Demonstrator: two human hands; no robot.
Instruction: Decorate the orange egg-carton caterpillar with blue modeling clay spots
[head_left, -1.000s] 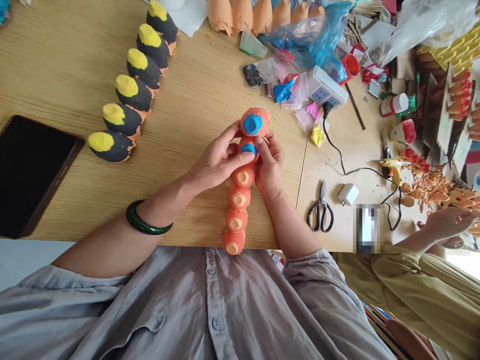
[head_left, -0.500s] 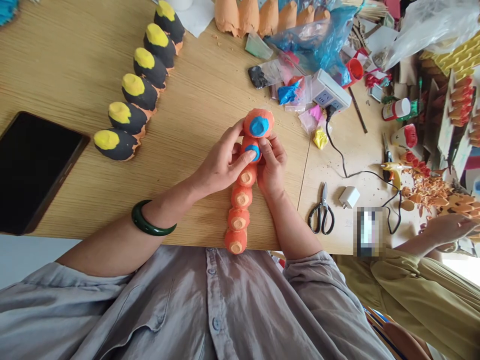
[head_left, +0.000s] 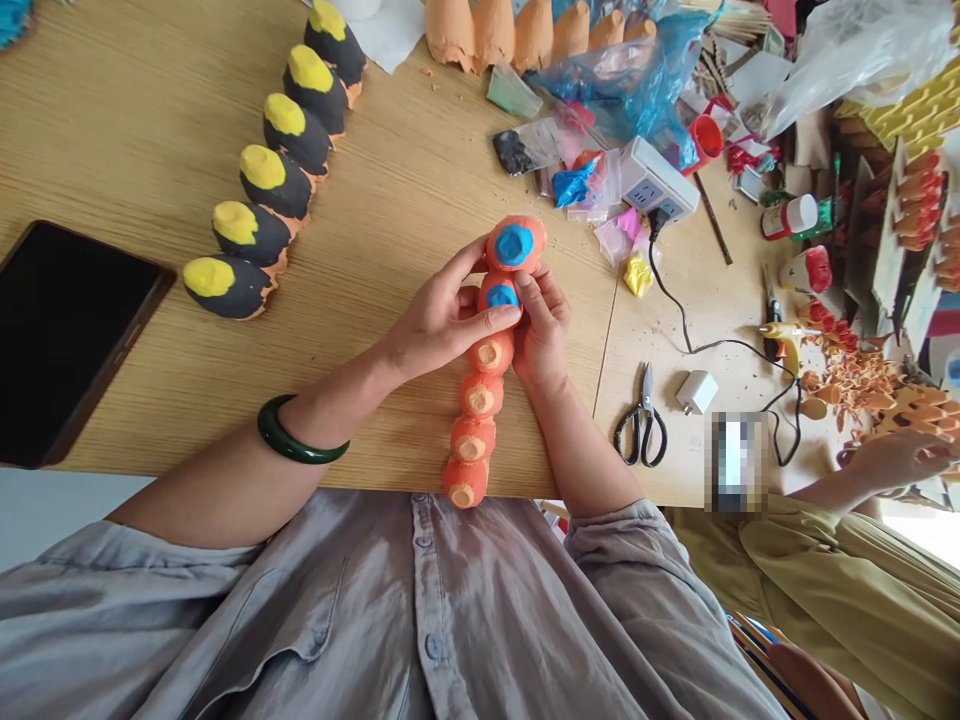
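Between my hands is an orange egg-carton strip (head_left: 481, 395), a row of several bumps running toward my body. Blue clay (head_left: 514, 244) caps the farthest bump, and a second blue clay patch (head_left: 502, 297) sits on the bump after it; the nearer bumps have bare pale tips. My left hand (head_left: 450, 315) grips the strip from the left, its thumb lying at the lower edge of the second blue patch. From the right, my right hand (head_left: 543, 325) holds the same strip, thumb beside that patch. Fingers behind the strip are partly hidden.
A black-and-yellow carton strip (head_left: 274, 183) and a dark tablet (head_left: 71, 345) lie at left. Scissors (head_left: 643, 420), a white plug adapter (head_left: 697, 391) and a power strip (head_left: 658, 182) are at right. Clay packets (head_left: 574, 185) lie beyond. A co-worker's hand (head_left: 904, 460) shows far right.
My left thumb has shifted slightly right and down across the second blue patch, uncovering more of it. The near end of the strip has swung a little left.
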